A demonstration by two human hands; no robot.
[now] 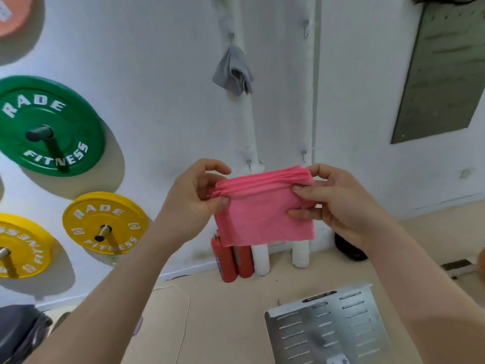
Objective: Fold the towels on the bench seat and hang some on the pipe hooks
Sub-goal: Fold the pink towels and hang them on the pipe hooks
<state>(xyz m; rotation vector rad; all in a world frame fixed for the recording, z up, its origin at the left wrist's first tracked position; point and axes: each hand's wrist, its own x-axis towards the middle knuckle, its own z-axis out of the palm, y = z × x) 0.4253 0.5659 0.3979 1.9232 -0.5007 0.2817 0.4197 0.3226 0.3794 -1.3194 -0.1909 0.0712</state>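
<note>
Head view, frame centre: our left hand (193, 191) and right hand (338, 203) pinch the folded pink cloth towel (262, 208), probably bound next for a small metal pipe hook (248, 164).

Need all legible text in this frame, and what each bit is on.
"RADE" and "FITNESS": green weight plate.
"RADE" and "FITNESS": yellow weight plate.
"FITNESS", partly cut off: second yellow plate at the left edge.
Dark label on the slotted metal plate: too blurred to read.
Label on the red fire extinguisher: too small to read.
</note>
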